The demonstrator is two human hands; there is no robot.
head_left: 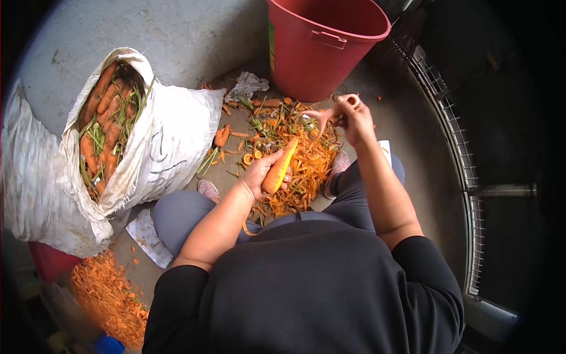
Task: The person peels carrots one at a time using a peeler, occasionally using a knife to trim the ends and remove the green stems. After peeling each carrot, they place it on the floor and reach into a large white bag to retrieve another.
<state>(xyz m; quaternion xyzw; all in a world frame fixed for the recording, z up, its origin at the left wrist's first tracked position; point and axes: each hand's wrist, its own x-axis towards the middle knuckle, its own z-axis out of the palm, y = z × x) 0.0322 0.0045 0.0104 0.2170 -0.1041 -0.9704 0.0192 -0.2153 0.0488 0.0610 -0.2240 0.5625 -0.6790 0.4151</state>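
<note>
My left hand (257, 177) is closed around a carrot (280, 167), its tip pointing up and away from me. Bright yellow-orange flesh shows along the carrot's right side, while the lower left looks duller. Off to the right, my right hand (356, 122) grips a pinkish Y-shaped peeler (323, 117) by its handle, its head turned left. The peeler and the carrot are apart. Below both hands, a heap of carrot peelings (312, 156) with green stem bits covers the floor between my feet.
At the left, an open white woven sack (183, 127) holds several unpeeled carrots (110, 118) with green stems. A tall red bin (321, 65) stands beyond the peelings. Another peelings pile (109, 295) lies lower left. A metal grille (451, 118) curves along the right.
</note>
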